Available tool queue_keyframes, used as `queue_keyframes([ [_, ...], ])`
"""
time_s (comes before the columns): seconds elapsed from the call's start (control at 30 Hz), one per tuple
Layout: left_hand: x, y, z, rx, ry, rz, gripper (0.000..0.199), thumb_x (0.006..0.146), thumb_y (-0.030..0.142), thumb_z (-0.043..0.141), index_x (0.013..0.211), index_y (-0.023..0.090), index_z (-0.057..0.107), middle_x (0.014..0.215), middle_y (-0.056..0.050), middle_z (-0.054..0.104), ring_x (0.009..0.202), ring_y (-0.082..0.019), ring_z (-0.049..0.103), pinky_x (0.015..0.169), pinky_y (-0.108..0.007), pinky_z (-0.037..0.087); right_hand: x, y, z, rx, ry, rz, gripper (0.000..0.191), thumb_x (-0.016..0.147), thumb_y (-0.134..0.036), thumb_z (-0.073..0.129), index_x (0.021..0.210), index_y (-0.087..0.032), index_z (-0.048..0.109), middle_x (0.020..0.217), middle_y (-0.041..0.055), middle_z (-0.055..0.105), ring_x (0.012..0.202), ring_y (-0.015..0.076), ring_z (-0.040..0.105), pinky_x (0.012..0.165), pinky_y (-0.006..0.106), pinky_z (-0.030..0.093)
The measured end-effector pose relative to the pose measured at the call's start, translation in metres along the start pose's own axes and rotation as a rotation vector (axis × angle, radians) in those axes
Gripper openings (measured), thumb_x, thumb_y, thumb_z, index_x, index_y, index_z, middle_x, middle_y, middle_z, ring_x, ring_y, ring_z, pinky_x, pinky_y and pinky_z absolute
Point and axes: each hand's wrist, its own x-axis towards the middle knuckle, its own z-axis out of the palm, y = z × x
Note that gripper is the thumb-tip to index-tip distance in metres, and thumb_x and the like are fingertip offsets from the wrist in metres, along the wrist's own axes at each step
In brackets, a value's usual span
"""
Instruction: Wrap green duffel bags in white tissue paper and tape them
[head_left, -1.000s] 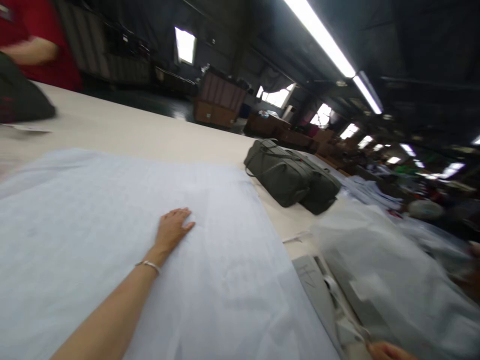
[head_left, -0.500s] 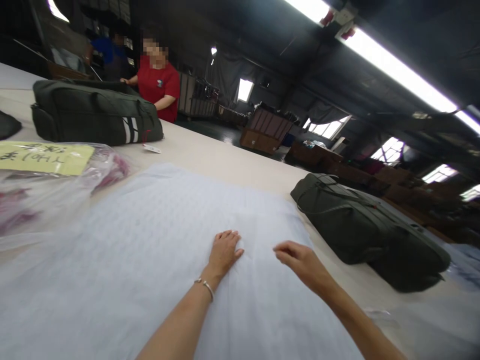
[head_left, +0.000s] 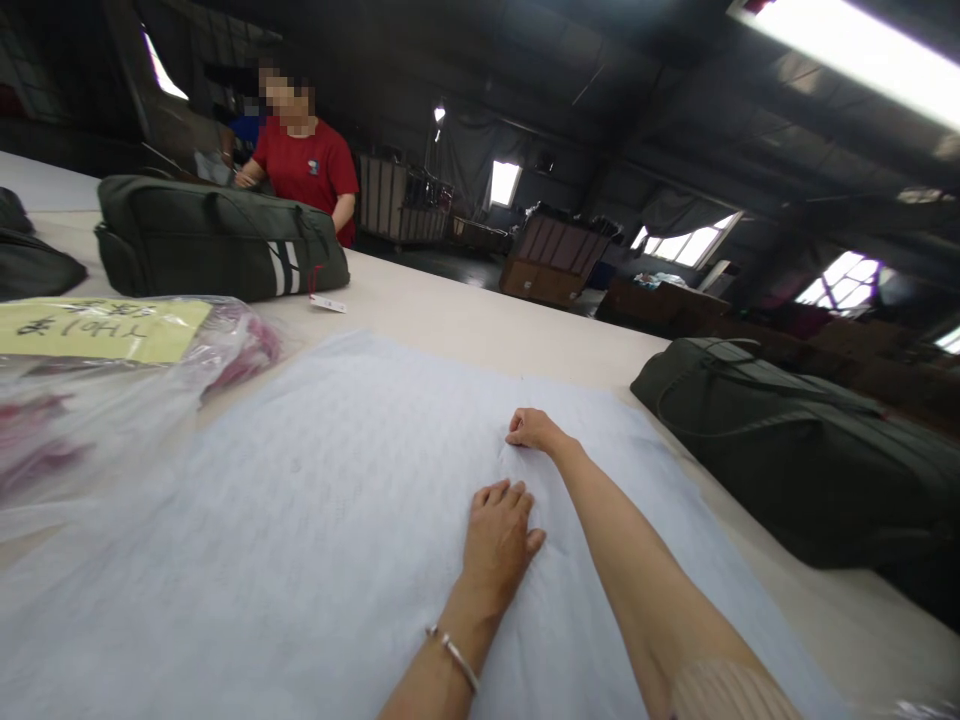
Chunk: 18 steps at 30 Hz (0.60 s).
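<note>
White sheet (head_left: 322, 490) lies spread on the table (head_left: 457, 315) beneath both your hands, and in the head view it reaches left, right and back toward you from your grip. Your right hand (head_left: 529, 430) is the farther one, ahead and slightly right of the other; its fingers are drawn in to the thumb at the cloth, and you cannot tell whether any is caught between them. Your left hand (head_left: 501, 535) rests palm down on the sheet, fingers slightly apart, clasping nothing. The far edge runs crosswise ahead of your right hand, making that hand the nearer to it; the right edge slants back past your right forearm. The near edge is out of frame, so you cannot tell the long axis. Right of your grip, past that edge, sits a dark green bag (head_left: 780, 450). Far left and ahead stands a striped bag (head_left: 225, 240), a co-worker (head_left: 311, 165) behind it; a clear plastic bag (head_left: 127, 415) lies nearer, also left.
</note>
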Motion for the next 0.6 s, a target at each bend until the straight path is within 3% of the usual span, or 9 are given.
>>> queue_keyframes([
  [0.17,0.000,0.001,0.002,0.005,-0.006,-0.006,0.034,0.085,0.031,0.065,0.118,0.023,0.059,0.138,-0.003,0.057,0.128,-0.026,0.047,0.105,-0.046,0.037,0.014,0.014,-0.001,-0.060,0.041,0.101,0.041,0.051,-0.034,0.088,0.079,-0.018,0.062,0.085,0.0066,0.070,0.086,0.0229,0.064,0.069,0.028,0.045],
  [0.27,0.000,0.002,0.000,-0.001,-0.007,-0.014,0.033,0.085,0.031,0.065,0.117,0.023,0.060,0.137,-0.003,0.058,0.128,-0.026,0.048,0.106,-0.045,0.037,0.009,0.027,0.001,-0.004,0.078,0.133,0.045,0.056,-0.044,0.086,0.083,-0.017,0.062,0.086,0.0074,0.070,0.083,0.0227,0.064,0.067,0.029,0.044],
  [0.37,-0.001,0.003,-0.004,-0.004,-0.008,-0.016,0.033,0.085,0.030,0.065,0.117,0.023,0.060,0.136,-0.003,0.058,0.128,-0.026,0.048,0.106,-0.044,0.037,0.003,0.035,-0.002,0.110,0.139,0.129,0.039,0.065,-0.044,0.080,0.088,-0.017,0.063,0.086,0.0074,0.070,0.083,0.0218,0.065,0.070,0.029,0.046],
  [0.5,-0.001,0.004,-0.006,-0.006,-0.015,-0.022,0.034,0.084,0.030,0.066,0.117,0.022,0.060,0.136,-0.003,0.058,0.127,-0.025,0.048,0.106,-0.044,0.037,-0.013,0.028,-0.020,0.321,0.202,0.055,0.042,0.082,-0.035,0.064,0.120,-0.019,0.057,0.105,0.0085,0.070,0.094,0.0195,0.066,0.080,0.031,0.050],
  [0.6,-0.001,0.005,-0.005,-0.012,-0.002,-0.021,0.034,0.084,0.030,0.066,0.116,0.022,0.061,0.135,-0.003,0.059,0.127,-0.026,0.048,0.107,-0.044,0.037,-0.039,0.014,-0.032,0.648,0.042,-0.058,0.057,0.086,-0.037,0.061,0.139,-0.027,0.042,0.134,0.0096,0.059,0.111,0.0206,0.062,0.084,0.034,0.055],
])
